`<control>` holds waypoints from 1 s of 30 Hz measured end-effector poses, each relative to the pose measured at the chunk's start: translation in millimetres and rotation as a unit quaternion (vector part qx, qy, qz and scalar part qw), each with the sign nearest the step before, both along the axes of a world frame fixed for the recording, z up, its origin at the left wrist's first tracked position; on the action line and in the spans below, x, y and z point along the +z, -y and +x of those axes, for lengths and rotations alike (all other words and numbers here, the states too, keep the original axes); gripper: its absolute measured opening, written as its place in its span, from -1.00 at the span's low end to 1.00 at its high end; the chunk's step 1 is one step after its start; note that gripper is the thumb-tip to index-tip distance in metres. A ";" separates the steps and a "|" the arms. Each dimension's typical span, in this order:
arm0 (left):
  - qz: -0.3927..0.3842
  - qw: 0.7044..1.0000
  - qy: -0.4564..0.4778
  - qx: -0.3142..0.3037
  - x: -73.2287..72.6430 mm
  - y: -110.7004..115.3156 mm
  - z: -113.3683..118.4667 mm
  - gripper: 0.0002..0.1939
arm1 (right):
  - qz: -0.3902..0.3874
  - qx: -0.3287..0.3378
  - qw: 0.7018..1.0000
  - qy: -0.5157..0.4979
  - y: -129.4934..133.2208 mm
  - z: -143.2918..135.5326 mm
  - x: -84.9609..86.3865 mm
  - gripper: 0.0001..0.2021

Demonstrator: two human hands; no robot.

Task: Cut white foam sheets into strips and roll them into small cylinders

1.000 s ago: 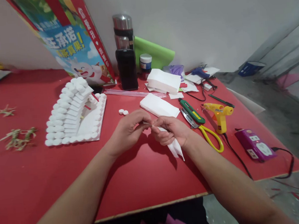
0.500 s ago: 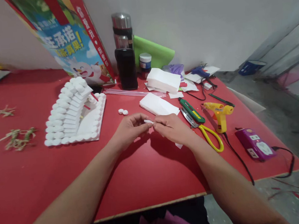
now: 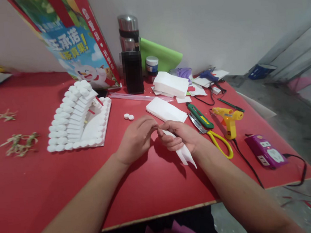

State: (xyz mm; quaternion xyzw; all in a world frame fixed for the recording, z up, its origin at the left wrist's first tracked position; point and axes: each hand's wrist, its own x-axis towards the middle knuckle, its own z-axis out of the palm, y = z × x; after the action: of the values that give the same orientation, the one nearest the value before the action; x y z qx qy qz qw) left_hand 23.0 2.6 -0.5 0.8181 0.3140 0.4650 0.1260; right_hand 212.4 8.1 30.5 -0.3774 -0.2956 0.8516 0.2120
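Observation:
A white paper strip (image 3: 184,154) hangs from my right hand (image 3: 177,134), whose fingers are wrapped round it; its loose end spreads below the palm. My left hand (image 3: 138,138) meets the right at the fingertips, its fingers pinched at the upper end of the strip, partly hidden. Just behind the hands lies a stack of folded white paper (image 3: 166,109). Two small white rolls (image 3: 129,116) sit beyond my left hand. Further left stands a white model (image 3: 74,118) with steps and rows of round white pieces.
Yellow-handled scissors (image 3: 220,143), a green cutter (image 3: 199,115), a yellow glue gun (image 3: 228,119) and a purple power box (image 3: 266,151) lie at the right. A flask (image 3: 128,24), a black phone (image 3: 133,73) and a printed bag (image 3: 75,47) stand at the back. Straw pieces (image 3: 20,144) lie left.
My right hand has turned, so its curled fingers and more of the white strip now show. My left hand has rolled over, its back now more visible.

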 end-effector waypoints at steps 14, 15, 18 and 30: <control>-0.625 0.711 0.302 -0.113 5.0 -4.3 -1.8 -0.70 | 0.591 0.050 0.696 0.406 13.2 4.9 1.5 -0.75; -0.633 0.706 0.295 -0.117 5.3 -3.9 -2.7 -0.71 | 0.599 0.061 0.685 0.410 13.3 4.5 0.8 -0.75; -0.637 0.703 0.290 -0.128 6.0 -2.0 -4.6 -0.69 | 0.602 0.068 0.672 0.426 13.4 4.6 -0.6 -0.75; -0.610 0.736 0.287 -0.064 7.1 -2.0 0.3 -0.68 | 0.557 -0.032 0.735 0.384 13.5 3.3 -4.6 -0.86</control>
State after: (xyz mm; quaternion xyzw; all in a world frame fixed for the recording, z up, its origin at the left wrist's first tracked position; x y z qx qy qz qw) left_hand 23.3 4.6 6.6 0.4117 0.4262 0.3768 0.7119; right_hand 215.7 -5.4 25.9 -0.4962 -0.7613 0.3094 0.2801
